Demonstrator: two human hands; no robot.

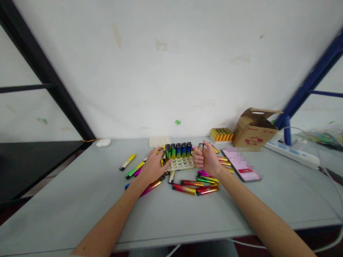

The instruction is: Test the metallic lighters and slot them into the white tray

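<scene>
Lighters, slim, with metallic colours and black ends, lie loose on the pale grey desk (206,214), perhaps sixteen or so, though overlaps and blur make the count rough. Left to right: one small white rounded case (103,143), then one yellow lighter (128,162), with several green, purple, red and blue ones beside the left forearm. One cream perforated tray (159,142) lies near the wall. The left hand (154,163) is bent, thumb apart from the fingers, at the left end of a second cream perforated tray (182,163); whether it grips that tray, I cannot tell. About ten upright green-and-blue lighters (178,151) stand in this tray, in two rows of five. Red, gold, green and magenta ones lie before it. The right hand (205,159), just beside its right end, is closed around one silver-grey piece (200,146). Farther right are four or so red-and-yellow lighters, one block of many upright yellow-orange cylinders (222,135), one phone (241,166), one open brown cardboard box (254,132) and one white power strip (293,153).

Behind the desk rises a marked white wall (134,71), between a black metal frame (53,82) and a blue one (308,85).
</scene>
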